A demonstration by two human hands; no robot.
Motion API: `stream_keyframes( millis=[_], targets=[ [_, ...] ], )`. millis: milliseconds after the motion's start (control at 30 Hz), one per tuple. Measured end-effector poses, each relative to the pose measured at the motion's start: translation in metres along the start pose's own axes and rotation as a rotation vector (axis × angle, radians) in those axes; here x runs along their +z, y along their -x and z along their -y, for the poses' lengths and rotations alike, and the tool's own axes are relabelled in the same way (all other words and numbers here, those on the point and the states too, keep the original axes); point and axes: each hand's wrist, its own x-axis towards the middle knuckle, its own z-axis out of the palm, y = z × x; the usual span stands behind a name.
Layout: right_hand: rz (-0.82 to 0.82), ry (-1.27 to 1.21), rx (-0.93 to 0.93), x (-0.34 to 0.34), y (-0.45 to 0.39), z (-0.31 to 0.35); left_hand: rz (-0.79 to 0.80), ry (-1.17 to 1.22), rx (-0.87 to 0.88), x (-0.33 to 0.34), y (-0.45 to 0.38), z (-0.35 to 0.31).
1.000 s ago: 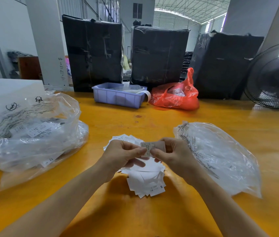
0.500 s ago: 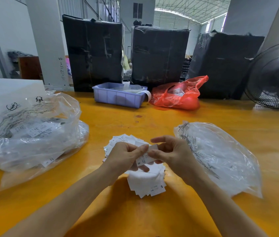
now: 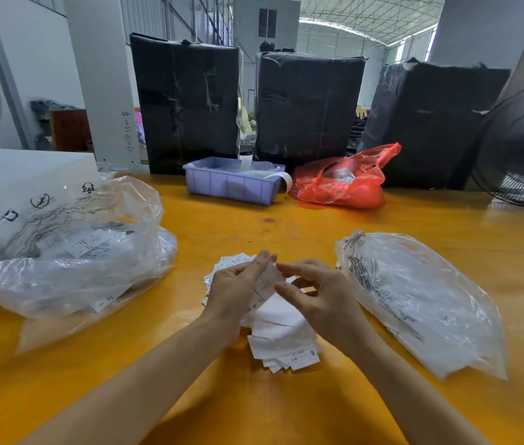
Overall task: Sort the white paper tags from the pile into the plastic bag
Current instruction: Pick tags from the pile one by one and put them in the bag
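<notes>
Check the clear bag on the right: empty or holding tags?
Cannot tell. The clear bag lies flat on the table; its crinkled, printed film hides any contents.

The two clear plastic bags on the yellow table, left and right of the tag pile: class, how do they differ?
The left clear bag is puffed up and crumpled; the right clear bag lies flatter. The left one visibly holds printed tags; the right one's contents are unclear. Both are transparent with black print, resting on the table.

purple tray (image 3: pixel 231 187) | red bag (image 3: pixel 341 184) beside it | fan (image 3: pixel 520 149) far right
</notes>
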Motion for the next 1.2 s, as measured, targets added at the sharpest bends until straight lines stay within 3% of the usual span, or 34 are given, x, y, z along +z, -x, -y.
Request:
stream_keyframes(
  millis=[133,300,467,733,900,1100,1200],
  targets=[
    [-0.103,-0.087,0.070,0.000,-0.004,-0.003,0.076,0.023,-0.056,0.000,0.001,-0.002],
    [-0.072,-0.299,0.125,-0.001,-0.005,-0.003,0.174,-0.027,-0.074,-0.001,-0.001,-0.003],
    [-0.104,-0.402,0.170,-0.002,-0.007,-0.004,0.165,-0.159,-0.107,-0.011,-0.008,-0.009],
    [-0.040,-0.244,0.248,-0.008,-0.020,0.003,0.243,-0.311,-0.024,-0.026,-0.013,-0.013],
    [0.022,-0.280,0.261,-0.013,-0.035,0.006,0.159,-0.357,0.032,-0.031,-0.017,-0.013],
    [-0.077,-0.501,0.284,-0.001,-0.033,-0.007,0.117,-0.367,0.070,-0.037,-0.019,-0.014],
    [-0.186,-0.473,0.220,-0.012,-0.034,-0.005,-0.036,-0.436,0.250,-0.047,-0.024,-0.030]
  ],
)
